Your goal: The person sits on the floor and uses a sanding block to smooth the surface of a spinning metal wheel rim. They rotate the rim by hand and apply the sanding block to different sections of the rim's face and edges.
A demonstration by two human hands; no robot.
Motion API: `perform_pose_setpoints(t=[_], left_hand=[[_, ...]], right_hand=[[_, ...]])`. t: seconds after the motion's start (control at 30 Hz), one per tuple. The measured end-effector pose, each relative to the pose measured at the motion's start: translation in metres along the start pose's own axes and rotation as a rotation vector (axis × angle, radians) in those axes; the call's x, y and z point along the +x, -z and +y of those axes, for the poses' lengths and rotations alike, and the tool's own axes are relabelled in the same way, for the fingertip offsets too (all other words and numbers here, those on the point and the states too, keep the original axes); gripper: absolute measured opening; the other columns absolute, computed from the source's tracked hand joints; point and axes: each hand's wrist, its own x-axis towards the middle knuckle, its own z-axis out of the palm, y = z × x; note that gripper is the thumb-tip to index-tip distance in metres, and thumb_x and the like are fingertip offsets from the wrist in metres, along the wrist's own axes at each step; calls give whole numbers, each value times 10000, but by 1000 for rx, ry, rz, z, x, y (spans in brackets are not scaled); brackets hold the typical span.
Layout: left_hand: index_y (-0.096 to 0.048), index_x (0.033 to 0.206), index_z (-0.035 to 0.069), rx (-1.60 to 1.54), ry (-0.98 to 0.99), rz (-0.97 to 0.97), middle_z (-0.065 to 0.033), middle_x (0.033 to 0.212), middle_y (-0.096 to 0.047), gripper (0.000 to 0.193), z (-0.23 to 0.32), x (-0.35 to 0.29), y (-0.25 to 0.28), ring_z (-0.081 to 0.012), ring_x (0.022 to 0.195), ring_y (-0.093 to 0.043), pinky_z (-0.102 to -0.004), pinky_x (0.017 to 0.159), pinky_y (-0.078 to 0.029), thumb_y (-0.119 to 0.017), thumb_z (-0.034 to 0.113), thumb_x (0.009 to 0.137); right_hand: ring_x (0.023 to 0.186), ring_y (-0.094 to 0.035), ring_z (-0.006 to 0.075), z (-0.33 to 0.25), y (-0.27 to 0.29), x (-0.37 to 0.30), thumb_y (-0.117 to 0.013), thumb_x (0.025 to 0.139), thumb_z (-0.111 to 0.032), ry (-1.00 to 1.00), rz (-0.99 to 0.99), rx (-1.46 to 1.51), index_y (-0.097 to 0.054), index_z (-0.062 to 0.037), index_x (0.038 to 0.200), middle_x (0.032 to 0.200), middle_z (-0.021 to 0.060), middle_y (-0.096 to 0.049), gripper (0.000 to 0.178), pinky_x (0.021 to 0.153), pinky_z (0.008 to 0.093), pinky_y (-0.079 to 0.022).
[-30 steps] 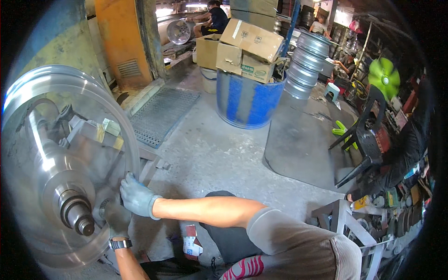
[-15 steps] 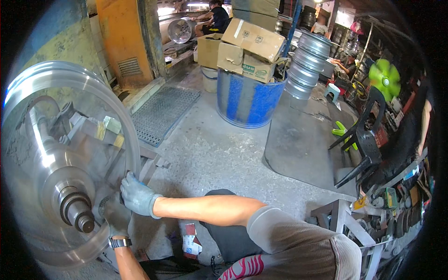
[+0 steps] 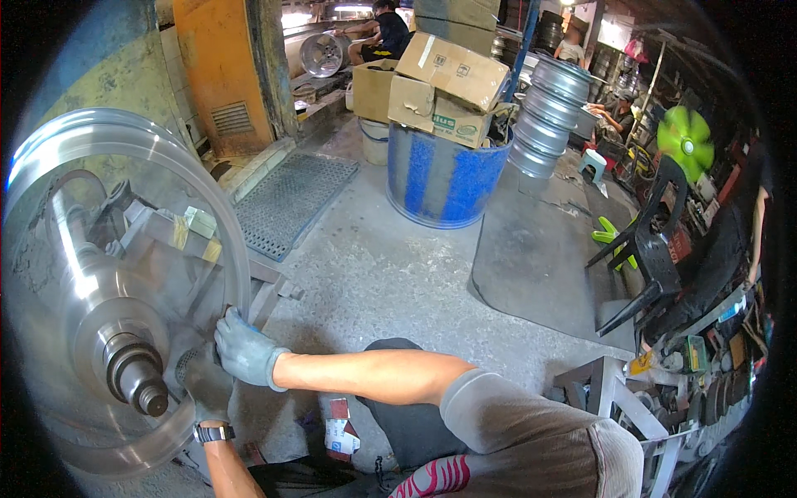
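The wheel [image 3: 236, 261], the biggest thing here, stands at the person's left, its smeared surface suggesting that it is spinning; over the last second its place barely shifts, and the whole view tilts only slightly with the head. Right of the wheel, well apart from it across the floor, lies a dark mat [image 3: 540, 266]. Beyond the wheel and to its right is a blue drum [image 3: 447, 184] with cardboard boxes [image 3: 452, 70] piled on top, and farther right of the wheel a stack of rims [image 3: 546, 116]; these stay put. The clearest change is far to the right of the wheel, where a co-worker's forearm [image 3: 759, 228] now shows that is out of sight a second ago; it is well away from the wheel and seems to have no bearing on the work. At the wheel's centre, a stepped spindle [image 3: 137, 378] points toward the person. The right hand [image 3: 249, 349], gloved, keeps its place at the wheel's near right edge, fingers bent in against it; whether they pinch something there, I cannot tell. The left hand [image 3: 206, 383], also gloved, stays just below, between the spindle and the right hand; its fingers are too blurred to read. Such steadiness suggests an even, continuing contact rather than a new step. Smallest, below the wheel's right side, is a watch [image 3: 216, 433] on the left wrist.
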Motion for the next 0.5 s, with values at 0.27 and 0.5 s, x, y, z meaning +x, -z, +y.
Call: perform_pose_setpoints(t=[0.27, 0.5], left_hand=[[-728, 888, 63, 143, 98, -150, -169, 862, -697, 126, -19, -17, -22, -393, 806, -696, -509, 703, -536, -733, 181, 844], [-747, 822, 71, 74, 151, -91, -176, 846, -714, 232, -26, -14, -30, -405, 817, -698, -510, 698, -544, -792, 292, 767]], right_hand=[[1089, -636, 354, 2, -3, 3, -641, 893, -254, 1, 34, 28, -837, -54, 965, 1035, 155, -735, 290, 1094, 577, -432], [1004, -618, 323, 8, -6, 3, -642, 856, -228, -5, 91, 144, -807, -47, 891, 952, 131, -698, 248, 1009, 521, -452]])
